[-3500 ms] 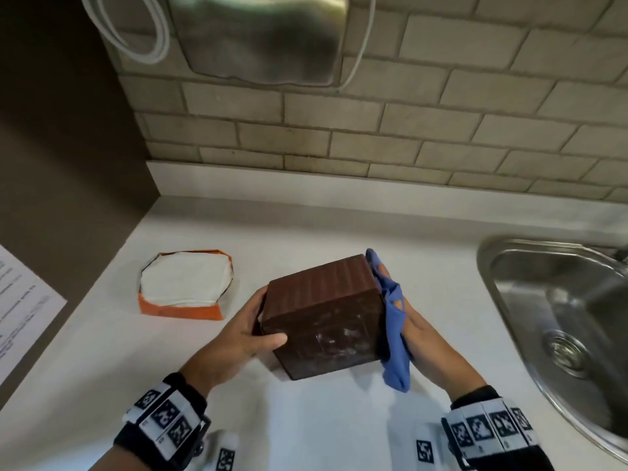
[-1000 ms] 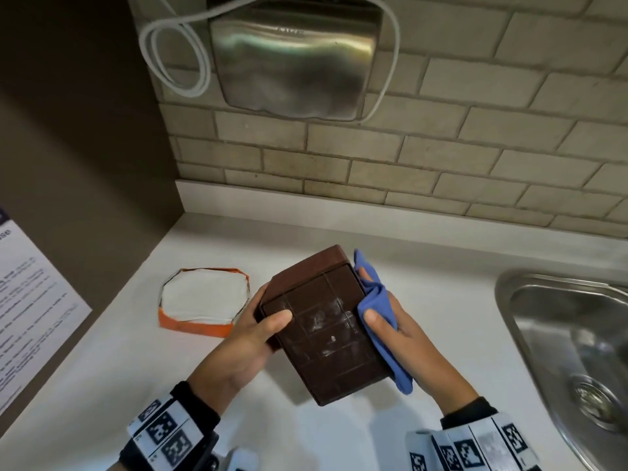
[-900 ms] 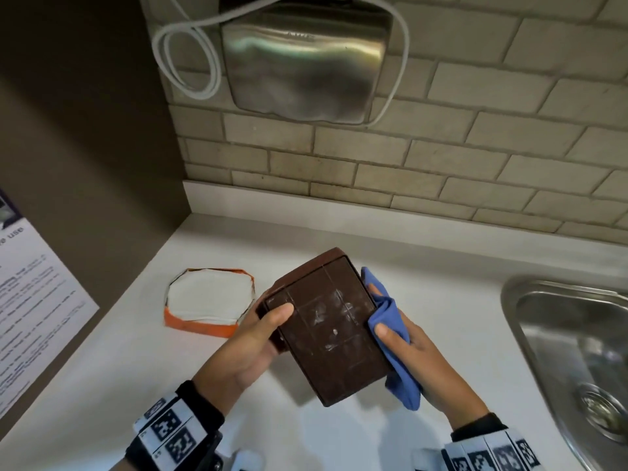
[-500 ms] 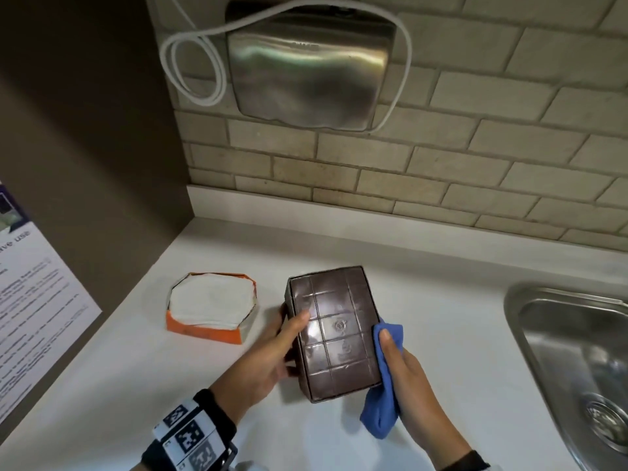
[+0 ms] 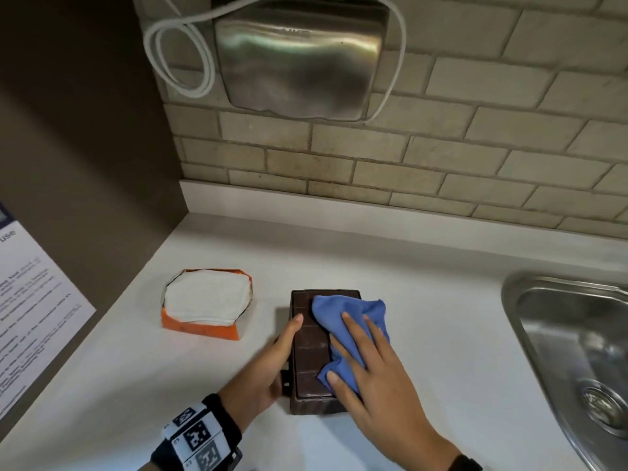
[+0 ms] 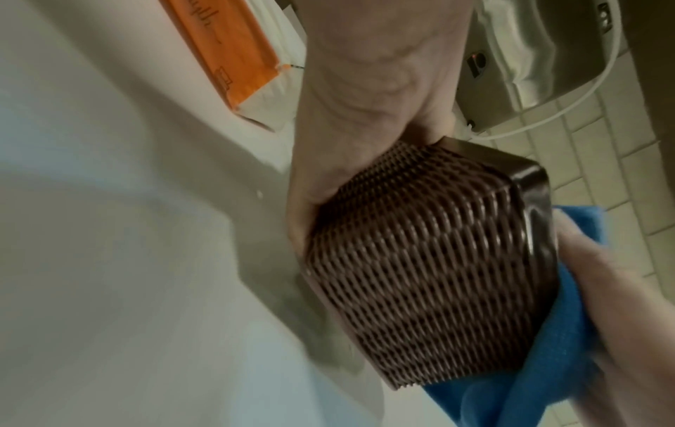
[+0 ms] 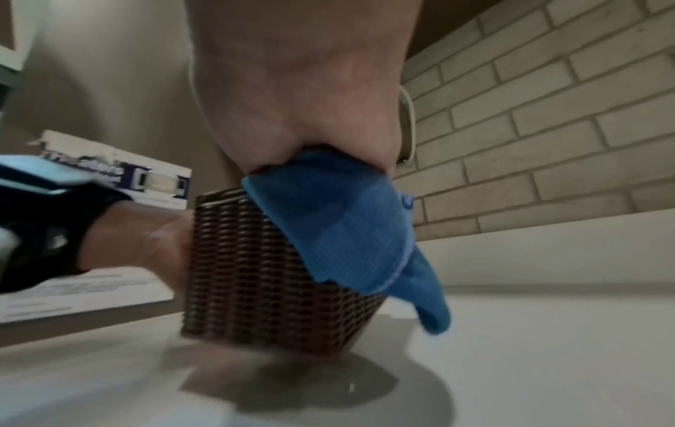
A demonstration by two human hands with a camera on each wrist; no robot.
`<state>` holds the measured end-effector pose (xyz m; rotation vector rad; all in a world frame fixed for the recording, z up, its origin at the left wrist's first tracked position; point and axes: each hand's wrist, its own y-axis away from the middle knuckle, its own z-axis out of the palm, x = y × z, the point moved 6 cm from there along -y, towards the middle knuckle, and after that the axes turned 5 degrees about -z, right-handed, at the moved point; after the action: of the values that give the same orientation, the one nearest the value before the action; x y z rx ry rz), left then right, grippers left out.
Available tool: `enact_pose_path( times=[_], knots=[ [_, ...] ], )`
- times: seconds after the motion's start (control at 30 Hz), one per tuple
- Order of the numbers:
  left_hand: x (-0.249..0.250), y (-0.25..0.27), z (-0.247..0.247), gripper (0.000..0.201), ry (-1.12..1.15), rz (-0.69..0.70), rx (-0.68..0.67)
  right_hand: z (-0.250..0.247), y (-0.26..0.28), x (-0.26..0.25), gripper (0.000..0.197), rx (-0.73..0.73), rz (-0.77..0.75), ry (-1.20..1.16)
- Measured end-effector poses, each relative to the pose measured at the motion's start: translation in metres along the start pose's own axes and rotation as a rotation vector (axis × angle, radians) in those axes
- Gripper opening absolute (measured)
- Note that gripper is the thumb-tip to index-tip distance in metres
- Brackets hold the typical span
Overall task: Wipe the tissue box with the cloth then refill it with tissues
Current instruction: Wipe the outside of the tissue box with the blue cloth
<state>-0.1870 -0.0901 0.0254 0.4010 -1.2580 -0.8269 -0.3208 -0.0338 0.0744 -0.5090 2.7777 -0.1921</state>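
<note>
The brown woven tissue box (image 5: 309, 355) lies on the white counter (image 5: 441, 351) with its smooth grid-patterned face up. My left hand (image 5: 289, 334) grips its left side, with the thumb laid along the top edge. My right hand (image 5: 356, 348) presses the blue cloth (image 5: 343, 311) flat onto the top face with straight fingers. The cloth hangs over the right edge. An orange pack of white tissues (image 5: 207, 300) sits open to the left of the box. In the wrist views the box (image 6: 431, 260) (image 7: 263, 274) shows its woven sides, with the cloth (image 6: 570, 341) (image 7: 339, 219) draped over one edge.
A steel sink (image 5: 577, 351) is sunk into the counter at the right. A steel hand dryer (image 5: 299, 56) with a looped white cord (image 5: 183, 56) hangs on the brick wall behind. A brown side wall at the left carries a printed notice (image 5: 30, 300).
The box, held tilted above the counter and turned, now lies flat on it. My right hand has moved the cloth from the box's right side onto its top face.
</note>
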Motion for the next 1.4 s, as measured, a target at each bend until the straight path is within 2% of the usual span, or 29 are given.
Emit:
enact_pose_path(
  times=[0.07, 0.17, 0.23, 0.4, 0.53, 0.6, 0.67, 0.77, 0.87, 0.93, 1.0, 1.1, 1.2, 1.4],
  knots=[
    [0.0, 0.0, 0.0, 0.049, -0.026, 0.006, 0.013, 0.0, -0.01, 0.013, 0.06, -0.075, 0.03, -0.051],
    [0.002, 0.001, 0.001, 0.05, -0.062, 0.014, 0.038, -0.014, -0.028, 0.026, 0.058, 0.021, 0.073, -0.146],
    [0.006, 0.001, 0.001, 0.05, -0.063, 0.017, 0.047, -0.022, -0.039, 0.026, 0.056, 0.046, 0.112, -0.129],
    [0.019, 0.001, -0.001, 0.047, -0.048, 0.068, 0.102, -0.023, -0.033, -0.015, 0.06, -0.053, 0.104, 0.063],
    [0.013, 0.0, 0.002, 0.039, 0.02, 0.068, 0.03, -0.018, -0.025, -0.041, 0.072, -0.127, 0.079, 0.045],
    [0.01, -0.002, 0.003, 0.041, -0.044, 0.056, 0.06, -0.015, -0.032, -0.029, 0.065, -0.167, 0.096, -0.022],
    [0.006, -0.004, 0.002, 0.049, -0.107, 0.029, 0.104, -0.017, -0.045, -0.012, 0.058, -0.125, 0.106, -0.036],
    [0.004, -0.007, 0.003, 0.052, -0.137, 0.012, 0.098, -0.026, -0.06, 0.0, 0.05, -0.065, 0.123, -0.03],
    [0.011, -0.008, -0.002, 0.047, -0.13, 0.05, 0.12, -0.017, -0.053, -0.016, 0.059, -0.106, 0.143, 0.021],
    [0.012, -0.007, -0.005, 0.034, -0.11, 0.089, 0.093, -0.009, -0.04, -0.034, 0.058, -0.139, 0.152, 0.101],
    [0.009, -0.006, -0.007, 0.032, -0.072, 0.082, 0.071, -0.01, -0.03, -0.045, 0.056, -0.111, 0.149, 0.119],
    [0.002, -0.009, -0.009, 0.036, -0.047, 0.051, 0.06, -0.007, -0.032, -0.037, 0.061, -0.162, 0.117, -0.012],
    [-0.001, -0.011, -0.008, 0.048, -0.141, -0.004, 0.075, -0.017, -0.045, -0.015, 0.061, -0.044, 0.121, -0.017],
    [-0.003, -0.01, -0.001, 0.044, -0.21, 0.006, 0.015, -0.026, -0.053, 0.017, 0.051, 0.111, 0.197, 0.125]
  ],
)
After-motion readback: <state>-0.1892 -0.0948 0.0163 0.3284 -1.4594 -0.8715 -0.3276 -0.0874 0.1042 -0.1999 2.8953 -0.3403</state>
